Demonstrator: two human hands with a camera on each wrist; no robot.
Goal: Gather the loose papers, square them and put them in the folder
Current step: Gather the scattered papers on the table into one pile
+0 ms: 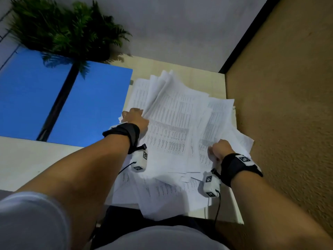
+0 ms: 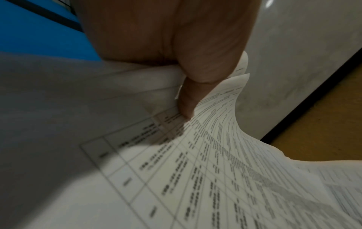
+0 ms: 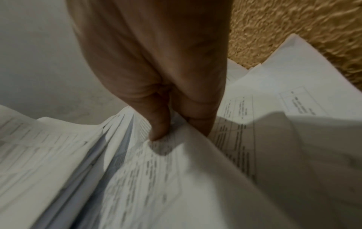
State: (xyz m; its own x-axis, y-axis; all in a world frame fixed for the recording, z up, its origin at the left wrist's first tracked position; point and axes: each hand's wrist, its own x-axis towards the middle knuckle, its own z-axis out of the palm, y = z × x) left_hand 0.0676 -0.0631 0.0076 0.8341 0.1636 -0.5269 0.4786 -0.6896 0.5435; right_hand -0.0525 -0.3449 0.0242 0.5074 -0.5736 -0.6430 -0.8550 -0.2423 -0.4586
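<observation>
A messy heap of white printed papers (image 1: 173,123) covers the right part of the pale table (image 1: 27,159). My left hand (image 1: 134,117) grips the heap's left edge, thumb on top of the printed sheets (image 2: 205,155), fingers underneath. My right hand (image 1: 219,149) pinches the sheets at the heap's right side, with fingers (image 3: 158,124) pressed into the papers (image 3: 137,178). More sheets (image 1: 171,199) lie loose beneath, hanging over the near table edge. The blue folder (image 1: 93,105) lies open flat to the left, its black spine (image 1: 59,103) running down the middle.
A green potted plant (image 1: 63,27) stands at the back left, its leaves over the folder's far edge. A grey wall (image 1: 180,24) lies behind the table. Brown textured floor (image 1: 288,105) runs along the table's right edge.
</observation>
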